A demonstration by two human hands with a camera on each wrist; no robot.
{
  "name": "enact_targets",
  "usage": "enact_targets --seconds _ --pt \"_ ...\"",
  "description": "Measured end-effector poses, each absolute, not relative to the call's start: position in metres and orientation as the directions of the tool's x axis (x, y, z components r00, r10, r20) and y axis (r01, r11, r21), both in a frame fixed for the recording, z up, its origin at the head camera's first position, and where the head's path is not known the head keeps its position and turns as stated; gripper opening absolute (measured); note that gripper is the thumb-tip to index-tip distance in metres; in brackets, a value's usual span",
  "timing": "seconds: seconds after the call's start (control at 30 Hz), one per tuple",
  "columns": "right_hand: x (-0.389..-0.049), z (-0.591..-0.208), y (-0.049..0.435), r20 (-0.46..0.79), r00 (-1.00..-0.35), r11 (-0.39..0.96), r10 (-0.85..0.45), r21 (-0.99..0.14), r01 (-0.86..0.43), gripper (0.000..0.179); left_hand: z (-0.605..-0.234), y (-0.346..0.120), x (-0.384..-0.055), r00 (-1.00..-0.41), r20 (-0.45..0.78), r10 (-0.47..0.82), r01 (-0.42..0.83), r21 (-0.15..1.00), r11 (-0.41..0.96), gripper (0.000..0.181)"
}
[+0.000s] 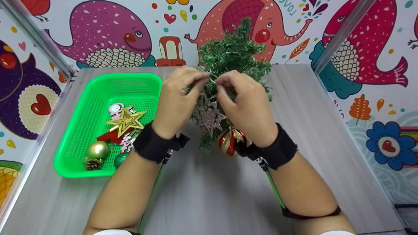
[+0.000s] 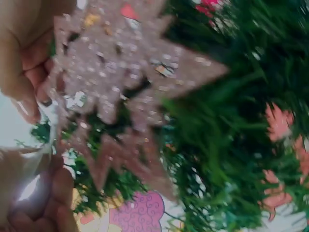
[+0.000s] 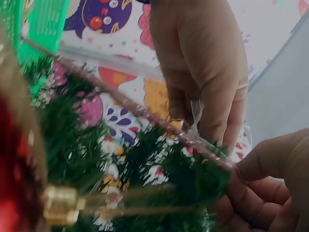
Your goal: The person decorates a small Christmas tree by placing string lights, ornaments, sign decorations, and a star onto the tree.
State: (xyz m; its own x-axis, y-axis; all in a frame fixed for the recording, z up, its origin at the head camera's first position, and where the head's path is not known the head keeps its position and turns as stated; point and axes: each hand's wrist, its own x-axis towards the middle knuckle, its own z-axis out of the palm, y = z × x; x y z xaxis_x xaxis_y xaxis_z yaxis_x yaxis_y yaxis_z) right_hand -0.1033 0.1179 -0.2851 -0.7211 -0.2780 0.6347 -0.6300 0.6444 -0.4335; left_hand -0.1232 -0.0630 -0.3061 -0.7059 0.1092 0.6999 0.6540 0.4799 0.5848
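A small tinsel Christmas tree (image 1: 236, 52) stands upright in front of me. A pinkish glitter star ornament (image 1: 209, 116) hangs at its front, with a thin pale ribbon (image 2: 36, 162) at its edge. My left hand (image 1: 179, 98) pinches the ribbon between thumb and fingertips, just above the star. Close on the other side, my right hand (image 1: 246, 104) pinches the ribbon too, fingertips curled in. In the right wrist view the star ornament (image 3: 140, 111) shows edge-on between the hands. A red and gold striped bauble (image 1: 230, 140) hangs below the right hand, partly hidden by the wristband.
At the left stands a green plastic basket (image 1: 70, 130). Inside it lie a gold star (image 1: 127, 120), a gold ball (image 1: 99, 149), a pinecone (image 1: 93, 164), a green ball (image 1: 120, 159) and pink letter ornaments. Patterned walls with metal posts (image 1: 343, 36) border the grey table (image 1: 212, 195).
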Motion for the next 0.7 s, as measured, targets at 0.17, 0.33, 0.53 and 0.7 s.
enact_targets --seconds 0.17,0.33,0.53,0.7 --pt "-0.108 -0.287 0.119 0.655 -0.713 0.723 -0.248 -0.365 -0.587 0.013 -0.313 -0.060 -0.130 -0.661 0.742 0.111 0.657 0.501 0.563 0.015" --pt "-0.109 -0.289 0.123 0.601 -0.752 0.769 -0.270 -0.336 -0.544 0.011 -0.322 -0.056 -0.130 -0.609 0.782 0.132 0.643 0.389 0.660 0.009" --pt "-0.112 -0.293 0.125 0.567 -0.768 0.759 -0.300 -0.346 -0.552 0.009 -0.331 -0.053 -0.128 -0.595 0.791 0.144 0.628 0.346 0.697 0.010" --pt "-0.114 -0.295 0.128 0.570 -0.755 0.747 -0.324 -0.336 -0.574 0.013 -0.333 -0.051 -0.127 -0.582 0.801 0.136 0.632 0.341 0.696 0.011"
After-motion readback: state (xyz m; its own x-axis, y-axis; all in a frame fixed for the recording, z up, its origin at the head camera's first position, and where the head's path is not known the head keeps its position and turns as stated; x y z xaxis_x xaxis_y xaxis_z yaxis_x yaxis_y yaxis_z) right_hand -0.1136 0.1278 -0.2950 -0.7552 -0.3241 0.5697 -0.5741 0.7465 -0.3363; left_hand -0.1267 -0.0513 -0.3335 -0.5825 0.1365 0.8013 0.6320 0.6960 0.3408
